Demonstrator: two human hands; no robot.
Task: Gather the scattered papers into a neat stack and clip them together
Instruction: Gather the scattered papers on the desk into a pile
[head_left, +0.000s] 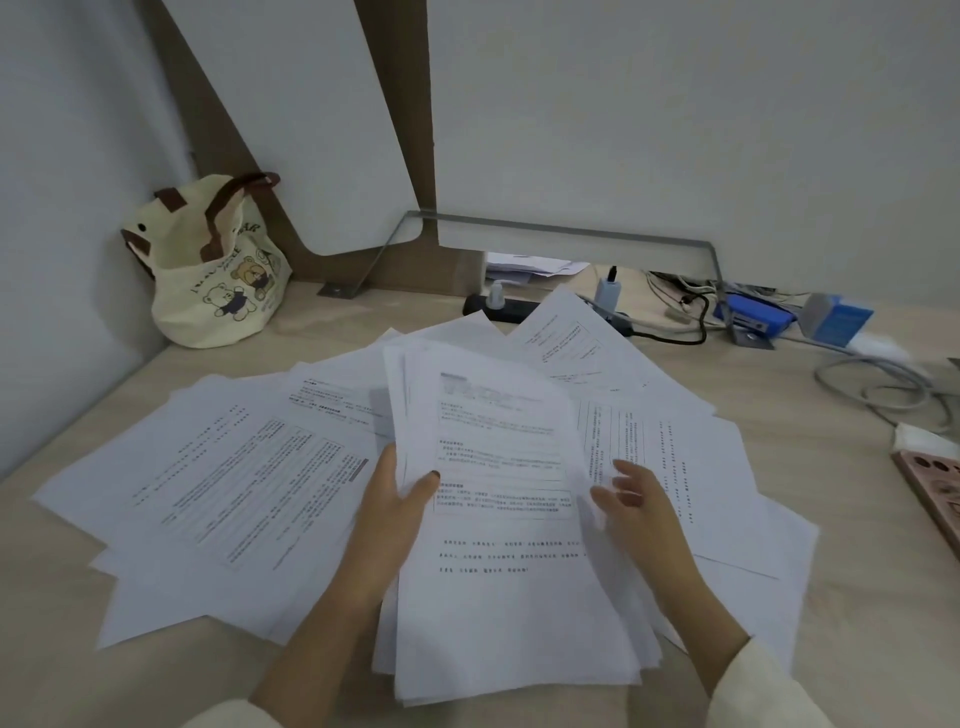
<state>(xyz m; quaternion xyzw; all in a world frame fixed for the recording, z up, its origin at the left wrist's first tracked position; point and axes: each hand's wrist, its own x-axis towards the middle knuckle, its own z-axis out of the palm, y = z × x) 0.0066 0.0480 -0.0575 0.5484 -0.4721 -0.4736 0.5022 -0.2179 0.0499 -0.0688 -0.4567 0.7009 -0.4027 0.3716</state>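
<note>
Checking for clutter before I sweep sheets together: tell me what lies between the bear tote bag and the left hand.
In the head view, bare desk near the tote bag, then overlapping loose papers reaching the left hand, which grips the gathered stack.

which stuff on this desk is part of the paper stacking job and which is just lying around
Part of the job:
- held sheets, gripped by the left hand
- right hand, open beside them
- loose papers spread on the desk

No clip visible.

Just lying about:
- bear tote bag
- power strip
- cables
- blue box
</note>
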